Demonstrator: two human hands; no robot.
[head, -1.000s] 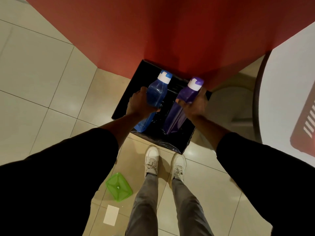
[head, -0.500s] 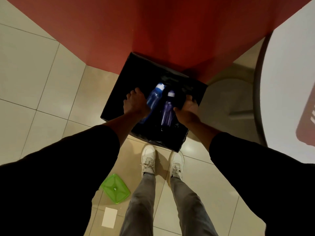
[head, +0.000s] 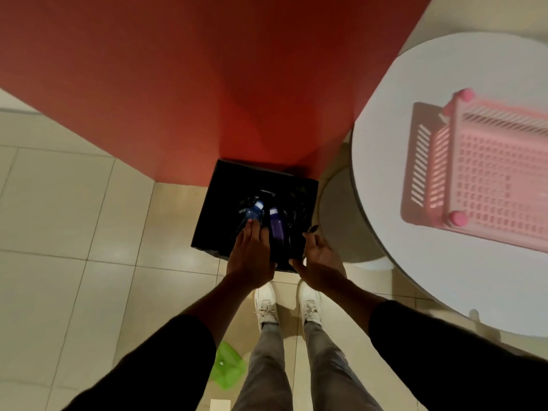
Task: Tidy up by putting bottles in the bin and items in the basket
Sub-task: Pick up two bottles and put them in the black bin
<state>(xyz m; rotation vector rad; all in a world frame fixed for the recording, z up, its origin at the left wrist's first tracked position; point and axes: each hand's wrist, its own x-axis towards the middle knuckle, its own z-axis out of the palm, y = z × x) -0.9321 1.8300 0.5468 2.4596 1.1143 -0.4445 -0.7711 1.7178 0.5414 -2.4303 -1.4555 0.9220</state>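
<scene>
1. A translucent blue plastic bottle (head: pixel 254 214) and a purple plastic bottle (head: pixel 277 226) are seen lying side by side inside the square black bag-lined bin (head: pixel 216 209), set against a red wall (head: pixel 267 84).
2. The left hand (head: pixel 252 255) is held over the bin's near edge, with the fingers straight and nothing gripped.
3. The right hand (head: pixel 320 259) is spread open and empty.
4. A pink perforated plastic basket (head: pixel 489 179) is set on the round white table (head: pixel 385 179), well apart from the bin.

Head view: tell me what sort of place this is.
Probably an indoor room, perhaps a home or café corner: tiled floor, a red wall with a black bin against it, and a round white table bearing a pink basket.
</scene>
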